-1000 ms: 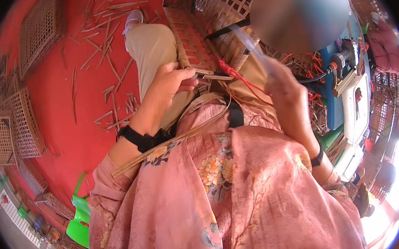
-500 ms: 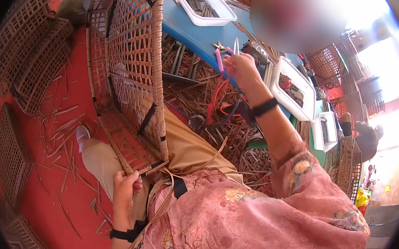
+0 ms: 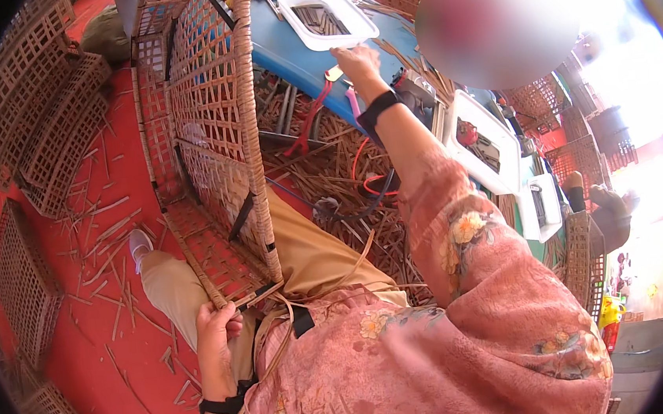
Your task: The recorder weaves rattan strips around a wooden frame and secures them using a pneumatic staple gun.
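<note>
My left hand (image 3: 217, 327) is closed on the near lower rim of a tall openwork woven basket (image 3: 218, 130), which is tilted on its side across my legs. Loose cane strips (image 3: 287, 345) trail from there over my lap. Out over the blue table (image 3: 283, 61), my right hand (image 3: 358, 64) is closed, its fingers bent near a white tray (image 3: 372, 35) of dark sticks. A small pale piece (image 3: 333, 73) with a red strap (image 3: 314, 116) hangs at its fingers; the grip itself is hidden. Beside the wrist shows a pink tool handle (image 3: 352, 101).
Cut strips litter the red floor (image 3: 134, 335) and heap beneath the table. More woven baskets (image 3: 26, 281) stand along the left. Further white trays (image 3: 494, 173) sit at right. A person with a blurred head (image 3: 497, 23) is across the table.
My right hand has moved left and farther out, from beside the pink-handled tool toward the white tray. The red strap has shifted with it. My left hand keeps its hold on the basket.
</note>
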{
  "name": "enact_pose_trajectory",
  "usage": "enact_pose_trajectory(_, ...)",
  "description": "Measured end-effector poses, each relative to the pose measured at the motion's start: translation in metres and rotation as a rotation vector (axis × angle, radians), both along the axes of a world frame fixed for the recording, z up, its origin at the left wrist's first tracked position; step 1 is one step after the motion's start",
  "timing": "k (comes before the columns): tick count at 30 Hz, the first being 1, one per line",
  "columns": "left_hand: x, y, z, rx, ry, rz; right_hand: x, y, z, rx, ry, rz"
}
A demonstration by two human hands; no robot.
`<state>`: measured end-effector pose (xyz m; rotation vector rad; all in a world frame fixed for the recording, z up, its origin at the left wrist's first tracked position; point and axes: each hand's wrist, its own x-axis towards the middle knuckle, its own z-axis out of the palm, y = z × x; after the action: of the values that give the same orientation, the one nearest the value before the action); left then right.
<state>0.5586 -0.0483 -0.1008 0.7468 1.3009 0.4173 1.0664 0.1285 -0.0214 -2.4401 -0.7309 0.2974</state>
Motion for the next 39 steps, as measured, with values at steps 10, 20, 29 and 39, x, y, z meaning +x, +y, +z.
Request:
enact_pose_trajectory(10, -0.003, 0.014, -0.029, -0.068, -0.189, -0.112, 0.068, -0.161, -0.029, -0.596, -0.848, 0.644)
enact_pose_trajectory(20, 0.025, 0.047, -0.087, -0.172, -0.364, 0.235, 0.094, -0.157, -0.008, 0.03, 0.104, 0.093)
enact_pose_trajectory(29, 0.027, 0.047, -0.078, -0.165, -0.394, 0.226, -0.085, -0.24, 0.13, 0.396, 0.848, 0.331)
enact_pose_trajectory(39, 0.034, 0.047, -0.086, -0.097, -0.453, 0.35, -0.267, -0.189, 0.09, -0.486, 1.104, 0.755)
